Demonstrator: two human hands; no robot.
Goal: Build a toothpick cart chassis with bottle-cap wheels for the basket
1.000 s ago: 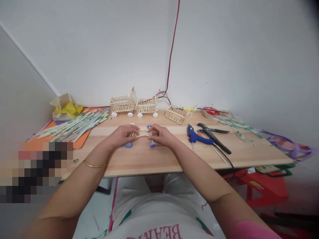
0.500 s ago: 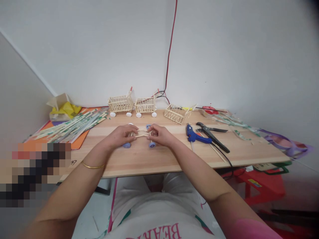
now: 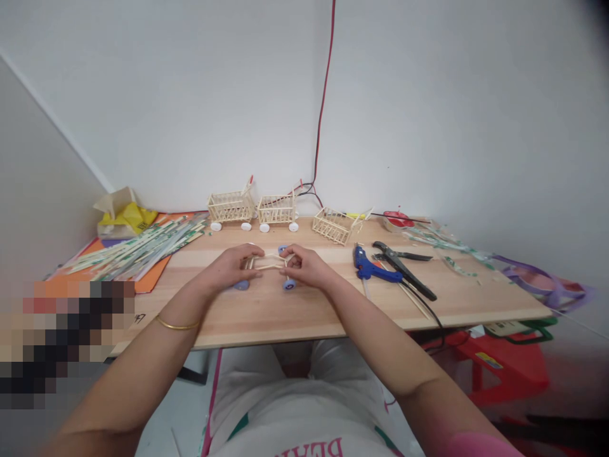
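Observation:
Between my hands is a small wheeled frame [image 3: 269, 256] of thin wooden sticks, low over the table. Blue wheels [image 3: 289, 285] show at its right end, and another sits by my left fingers. My left hand [image 3: 236, 265] grips the frame's left end, its fingers curled round the sticks. At the right end, my right hand [image 3: 303, 265] pinches the frame between thumb and fingers. My fingers cover parts of both ends.
Two stick carts [image 3: 231, 208] with white wheels and a tilted stick basket [image 3: 334, 225] stand at the back. A blue glue gun [image 3: 375, 266] and black cutters [image 3: 404, 270] lie right. Stick bundles [image 3: 143, 247] lie left; a red stool [image 3: 509, 362] stands below the table.
The view has tilted up slightly, so the table sits lower in it. My left fingers have shifted a little on the frame's end; both hands still hold it.

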